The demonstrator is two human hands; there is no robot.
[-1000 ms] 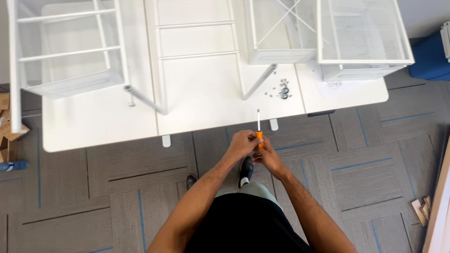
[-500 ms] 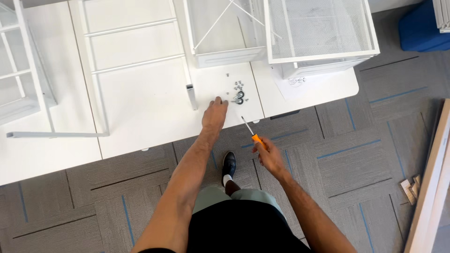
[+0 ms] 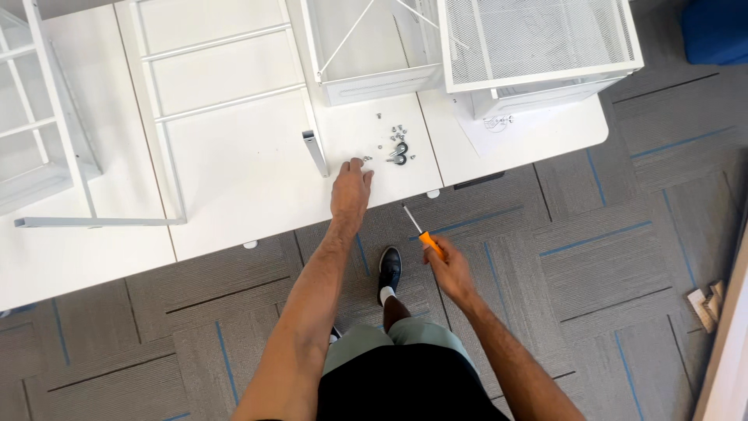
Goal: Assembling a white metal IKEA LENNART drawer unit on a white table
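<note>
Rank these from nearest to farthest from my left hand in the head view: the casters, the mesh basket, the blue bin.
From the left hand:
1. Casters, just right of the fingertips on the white table.
2. Mesh basket, at the table's far right.
3. Blue bin, on the floor, top right corner.

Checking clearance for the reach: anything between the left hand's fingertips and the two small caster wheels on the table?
Head view: left hand fingertips sit at small screws; from there to the caster wheels the white table is bare.

Small hardware [image 3: 396,144] too tiny to identify; frame [image 3: 226,101] cut off.
</note>
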